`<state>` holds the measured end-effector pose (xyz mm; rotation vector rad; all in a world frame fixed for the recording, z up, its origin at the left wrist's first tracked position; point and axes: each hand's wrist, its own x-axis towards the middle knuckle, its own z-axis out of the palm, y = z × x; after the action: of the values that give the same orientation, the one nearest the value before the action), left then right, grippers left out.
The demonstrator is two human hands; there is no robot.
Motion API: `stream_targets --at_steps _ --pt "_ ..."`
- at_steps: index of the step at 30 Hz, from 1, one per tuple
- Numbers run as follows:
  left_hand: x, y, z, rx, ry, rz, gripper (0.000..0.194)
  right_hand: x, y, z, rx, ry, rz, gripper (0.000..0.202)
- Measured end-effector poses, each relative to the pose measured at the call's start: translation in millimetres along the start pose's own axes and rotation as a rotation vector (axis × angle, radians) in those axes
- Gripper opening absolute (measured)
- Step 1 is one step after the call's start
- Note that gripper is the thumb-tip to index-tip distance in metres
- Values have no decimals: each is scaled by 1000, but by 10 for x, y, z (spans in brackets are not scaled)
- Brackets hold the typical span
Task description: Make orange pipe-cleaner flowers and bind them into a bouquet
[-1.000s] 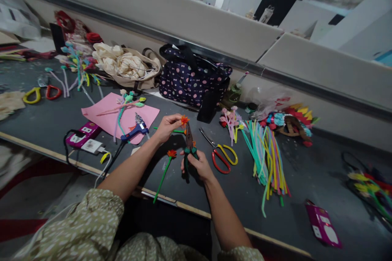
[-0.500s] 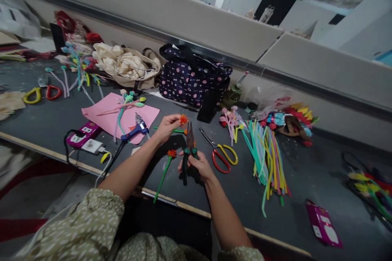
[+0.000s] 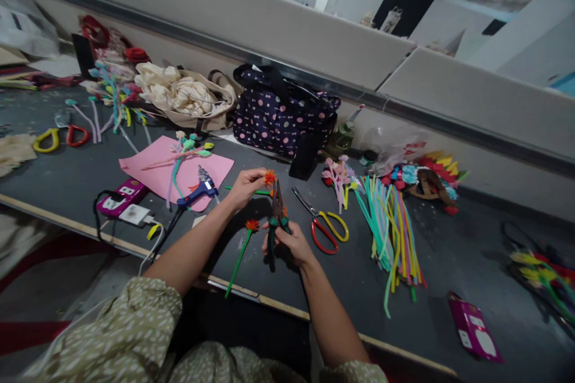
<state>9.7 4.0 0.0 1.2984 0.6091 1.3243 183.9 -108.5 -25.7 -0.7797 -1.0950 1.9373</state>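
My left hand (image 3: 248, 187) pinches an orange flower (image 3: 270, 177). My right hand (image 3: 293, 243) grips green-handled needle-nose pliers (image 3: 277, 206), tips beside it; scissors (image 3: 317, 214) lie nearby on the surface (image 3: 350, 287).

A navy patterned bag (image 3: 274, 116) is set before a pale partition (image 3: 215, 12), and a black phone (image 3: 305, 158) is leaned against its front. To the bag's left a beige tote (image 3: 227, 100) is filled with cream cloth (image 3: 191, 96); to its right a green bottle (image 3: 344, 136) is placed.
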Motion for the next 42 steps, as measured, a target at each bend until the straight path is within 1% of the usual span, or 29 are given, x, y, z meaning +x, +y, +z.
stream_targets --at_steps 9,16,22,32,38,42 --pt "3 25 6 7 8 -5 24 -5 -15 -5 -59 10 1 42" --pt "1 34 4 24 12 -6 25 8 7 -10 -120 71 -31 43" --pt "-3 36 4 39 8 1 25 19 27 -10 -140 100 -73 38" --pt "-3 83 38 26 15 6 23 55 103 -48 -227 186 -110 40" --pt "-5 64 45 21 29 -28 26 40 54 -15 -204 149 -87 44" --pt "-1 65 54 -1 33 -31 26 35 24 5 -209 153 -90 45"
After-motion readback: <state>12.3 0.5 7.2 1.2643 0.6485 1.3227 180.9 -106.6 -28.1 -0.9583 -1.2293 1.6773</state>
